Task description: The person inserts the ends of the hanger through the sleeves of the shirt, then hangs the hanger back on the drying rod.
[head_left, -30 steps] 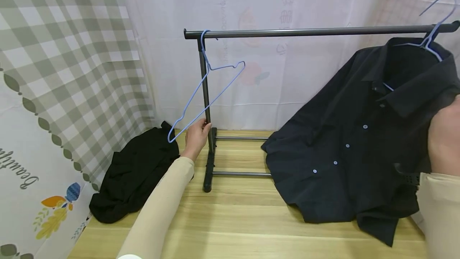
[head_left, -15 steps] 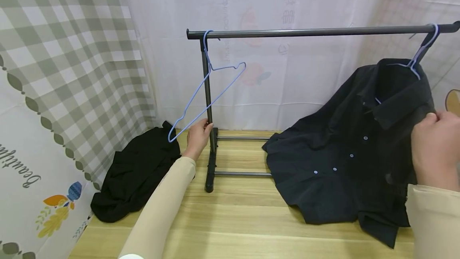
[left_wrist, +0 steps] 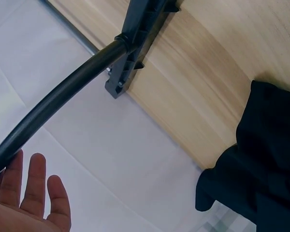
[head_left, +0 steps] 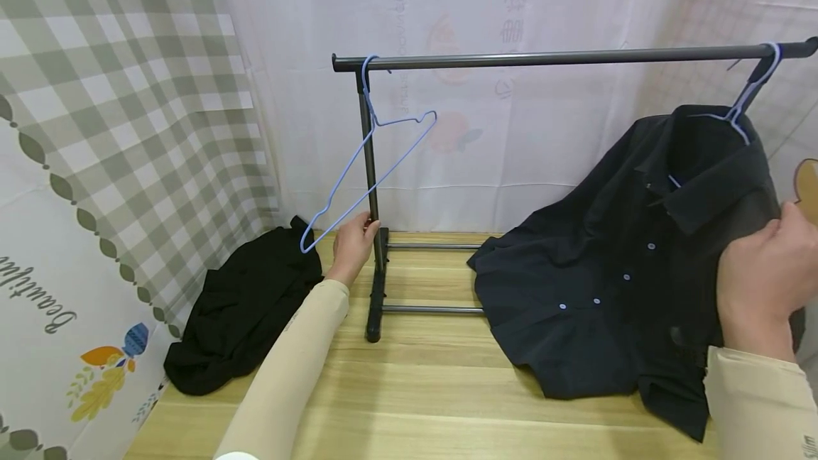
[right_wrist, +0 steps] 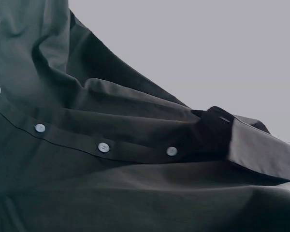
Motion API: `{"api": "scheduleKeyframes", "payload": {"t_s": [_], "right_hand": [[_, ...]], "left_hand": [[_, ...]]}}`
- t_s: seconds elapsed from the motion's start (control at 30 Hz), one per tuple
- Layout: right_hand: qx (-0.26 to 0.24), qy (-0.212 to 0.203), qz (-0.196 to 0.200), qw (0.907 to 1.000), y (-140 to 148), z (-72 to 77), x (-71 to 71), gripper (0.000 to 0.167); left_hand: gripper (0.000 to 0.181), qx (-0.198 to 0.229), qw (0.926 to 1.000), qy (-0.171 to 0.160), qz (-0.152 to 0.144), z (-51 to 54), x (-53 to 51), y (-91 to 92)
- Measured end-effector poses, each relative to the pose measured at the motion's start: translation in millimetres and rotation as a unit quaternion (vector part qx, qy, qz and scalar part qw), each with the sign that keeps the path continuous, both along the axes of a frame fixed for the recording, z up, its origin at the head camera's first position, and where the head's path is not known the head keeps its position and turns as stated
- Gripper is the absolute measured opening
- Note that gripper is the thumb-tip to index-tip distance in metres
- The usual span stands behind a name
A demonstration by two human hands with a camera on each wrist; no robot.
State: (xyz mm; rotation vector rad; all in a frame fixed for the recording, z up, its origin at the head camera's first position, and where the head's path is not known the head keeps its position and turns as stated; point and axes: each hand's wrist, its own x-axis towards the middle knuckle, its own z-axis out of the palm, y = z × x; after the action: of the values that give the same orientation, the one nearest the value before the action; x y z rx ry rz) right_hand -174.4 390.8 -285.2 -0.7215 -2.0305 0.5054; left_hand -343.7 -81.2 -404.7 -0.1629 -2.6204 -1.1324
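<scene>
Plainly, shirt [head_left: 594, 240], frame right, is overlapped by nearer right hand [head_left: 763, 279], curled, hold unclear; post [head_left: 370, 162] is pinched by left hand [head_left: 350, 245].

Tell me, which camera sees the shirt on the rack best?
The head camera: it shows most of the shirt on its hanger, though the right hand covers some. The right wrist camera shows only part, with buttons close up. The left wrist camera shows none.

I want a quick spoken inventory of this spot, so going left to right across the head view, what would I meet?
Colourful leaf print, crumpled black cloth, left grip, rack's left upright, rack's front lower bar, dark buttoned shirt.
</scene>
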Motion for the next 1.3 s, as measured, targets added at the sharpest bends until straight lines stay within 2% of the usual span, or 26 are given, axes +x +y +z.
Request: {"api": "scheduleKeyframes", "payload": {"t_s": [0.1,0.37,0.5,0.63,0.73,0.8,0.87,0.93,1.03,1.17,1.3], "right_hand": [[0.037,0.059,-0.006,0.9975,-2,-7.5,-0.5,0.048],[0.090,0.138,0.009,0.9863,-21,-13.0,-0.3,0.046],[0.143,0.156,0.046,0.9763,-32,-20.7,-4.8,0.046],[0.143,0.154,0.110,0.9714,-47,-32.4,-10.9,0.043],[0.116,0.123,0.152,0.9739,-61,-44.2,-14.7,0.039],[0.098,0.076,0.180,0.9757,-72,-54.0,-17.4,0.035],[0.084,0.019,0.211,0.9736,-83,-64.5,-20.3,0.033],[0.063,-0.037,0.249,0.9657,-94,-75.6,-23.1,0.032],[0.031,-0.105,0.299,0.9479,-108,-93.2,-26.4,0.033],[0.007,-0.158,0.346,0.9250,-125,-115.3,-31.4,0.033],[0.000,-0.191,0.372,0.9084,-140,-131.7,-35.5,0.033]], "left_hand": [[0.033,0.000,1.0000,0.001,-0.002,-0.5,-0.4,0.2],[0.032,-0.007,1.0000,-0.002,0.003,-1.6,-1.5,0.3],[0.032,-0.008,1.0000,-0.004,0.004,-1.2,-1.6,0.2],[0.032,-0.008,0.9999,-0.004,0.007,-1.0,-1.6,-0.4],[0.033,-0.008,1.0000,-0.003,0.004,-0.5,-1.7,-1.0],[0.035,-0.009,1.0000,-0.003,0.001,-0.2,-1.2,-1.6],[0.036,-0.011,0.9999,-0.004,-0.003,0.2,-0.5,-2.2],[0.037,-0.011,0.9999,-0.006,-0.006,0.7,0.5,-2.9],[0.038,-0.015,0.9998,-0.006,-0.010,1.0,1.0,-3.7],[0.037,-0.017,0.9997,-0.010,-0.013,0.8,1.1,-3.8],[0.037,-0.018,0.9997,-0.011,-0.013,0.8,1.0,-3.9]]}}
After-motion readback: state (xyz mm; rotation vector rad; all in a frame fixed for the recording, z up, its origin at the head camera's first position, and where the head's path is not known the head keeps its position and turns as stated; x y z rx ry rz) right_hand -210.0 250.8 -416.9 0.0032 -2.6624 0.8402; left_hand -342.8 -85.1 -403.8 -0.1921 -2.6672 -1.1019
